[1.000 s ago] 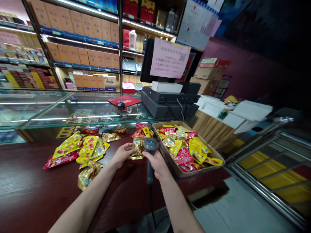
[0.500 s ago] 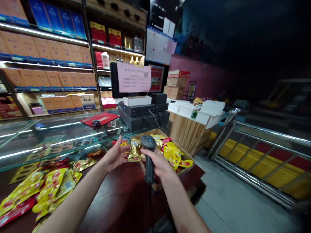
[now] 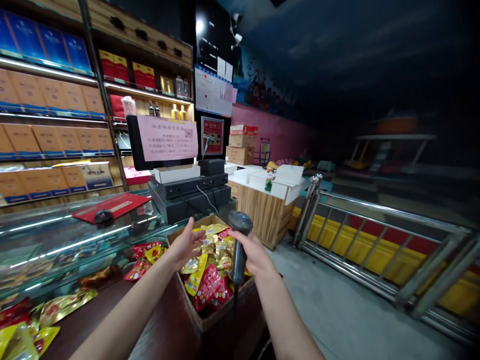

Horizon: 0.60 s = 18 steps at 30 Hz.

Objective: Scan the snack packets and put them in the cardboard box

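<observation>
My right hand (image 3: pixel 253 252) is wrapped around the handle of a dark barcode scanner (image 3: pixel 239 250), held upright with its head on top and its cord hanging down. Below and between my hands is a cardboard box (image 3: pixel 202 322) full of snack packets. Gold packets (image 3: pixel 223 257) lie toward its middle and back, and a red packet (image 3: pixel 210 285) is near its front. Over the box's left side, my left hand (image 3: pixel 184 250) is open, thumb up and fingers stretched, with nothing visible in it. The scanner hides part of the box's right side.
Loose red and yellow packets (image 3: pixel 140 265) lie left of the box, and gold ones (image 3: pixel 67 305) further left on the dark counter. A glass display case (image 3: pixel 56 245), a monitor with a pink notice (image 3: pixel 168 140) and a metal railing (image 3: pixel 375 250) surround the spot.
The view has turned right. The gold packet at my left hand's fingers is no longer there, and that hand is now open over the box. The scanner stays in my right hand.
</observation>
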Motion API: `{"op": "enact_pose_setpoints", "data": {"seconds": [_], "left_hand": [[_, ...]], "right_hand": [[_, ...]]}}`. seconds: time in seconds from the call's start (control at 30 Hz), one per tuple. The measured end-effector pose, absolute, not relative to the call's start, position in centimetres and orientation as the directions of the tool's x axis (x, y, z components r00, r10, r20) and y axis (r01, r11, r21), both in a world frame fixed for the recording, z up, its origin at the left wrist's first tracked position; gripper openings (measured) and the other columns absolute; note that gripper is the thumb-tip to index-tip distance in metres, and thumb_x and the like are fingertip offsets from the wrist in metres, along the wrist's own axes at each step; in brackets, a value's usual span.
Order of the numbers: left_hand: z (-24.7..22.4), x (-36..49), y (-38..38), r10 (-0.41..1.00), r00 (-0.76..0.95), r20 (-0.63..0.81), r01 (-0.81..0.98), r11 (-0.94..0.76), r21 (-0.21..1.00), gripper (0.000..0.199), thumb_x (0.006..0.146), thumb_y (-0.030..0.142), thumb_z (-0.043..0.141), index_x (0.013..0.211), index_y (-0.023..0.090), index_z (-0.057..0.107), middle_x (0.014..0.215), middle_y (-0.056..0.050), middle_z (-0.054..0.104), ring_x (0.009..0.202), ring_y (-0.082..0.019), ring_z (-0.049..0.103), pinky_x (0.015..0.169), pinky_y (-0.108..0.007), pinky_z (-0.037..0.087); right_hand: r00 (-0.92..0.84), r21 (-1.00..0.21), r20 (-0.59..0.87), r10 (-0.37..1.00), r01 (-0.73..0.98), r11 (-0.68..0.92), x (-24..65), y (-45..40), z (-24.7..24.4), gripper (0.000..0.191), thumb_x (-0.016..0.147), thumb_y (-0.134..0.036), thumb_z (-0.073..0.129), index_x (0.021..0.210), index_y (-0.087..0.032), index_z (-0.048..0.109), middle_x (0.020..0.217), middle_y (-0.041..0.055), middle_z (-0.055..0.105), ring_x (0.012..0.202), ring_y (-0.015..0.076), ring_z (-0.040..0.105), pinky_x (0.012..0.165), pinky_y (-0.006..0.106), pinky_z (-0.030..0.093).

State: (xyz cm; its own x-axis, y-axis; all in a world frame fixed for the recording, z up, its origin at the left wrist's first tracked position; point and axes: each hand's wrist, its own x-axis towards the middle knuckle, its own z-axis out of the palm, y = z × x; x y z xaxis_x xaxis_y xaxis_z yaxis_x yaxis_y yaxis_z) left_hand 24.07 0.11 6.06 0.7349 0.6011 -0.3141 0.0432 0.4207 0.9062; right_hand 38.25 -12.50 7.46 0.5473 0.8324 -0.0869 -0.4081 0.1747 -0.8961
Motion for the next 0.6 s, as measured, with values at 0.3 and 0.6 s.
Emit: {"op": "enact_pose_setpoints", "data": {"seconds": [0.3, 0.6], "left_hand": [[4.6, 14.6, 0.2, 0.692, 0.652, -0.31, -0.061, 0.455, 0.888, 0.084, 0.078, 0.074, 0.027, 0.129, 0.011, 0.05, 0.14, -0.017, 0.042, 0.131, -0.029, 0.031, 0.099, -0.039, 0.031], [3.0, -2.5, -0.1, 0.882, 0.331, -0.337, -0.214, 0.417, 0.883, 0.081, 0.078, 0.074, 0.03, 0.128, 0.013, 0.051, 0.141, -0.015, 0.042, 0.13, -0.028, 0.035, 0.1, -0.041, 0.032]], "right_hand": [[0.343, -0.898, -0.164, 0.925, -0.44, 0.004, 30.7, -10.0, 5.3, 0.029, 0.055, -0.026, 0.077, 0.08, -0.019, 0.065, 0.062, -0.0038, 0.063, 0.057, 0.0113, 0.056, 0.058, 0.024, 0.043], [0.082, -0.941, -0.174, 0.981, -0.309, -0.141, 18.0, -6.0, 3.4, 0.023, 0.056, -0.025, 0.075, 0.077, -0.017, 0.067, 0.067, -0.0019, 0.064, 0.063, 0.0121, 0.056, 0.06, 0.023, 0.041]]}}
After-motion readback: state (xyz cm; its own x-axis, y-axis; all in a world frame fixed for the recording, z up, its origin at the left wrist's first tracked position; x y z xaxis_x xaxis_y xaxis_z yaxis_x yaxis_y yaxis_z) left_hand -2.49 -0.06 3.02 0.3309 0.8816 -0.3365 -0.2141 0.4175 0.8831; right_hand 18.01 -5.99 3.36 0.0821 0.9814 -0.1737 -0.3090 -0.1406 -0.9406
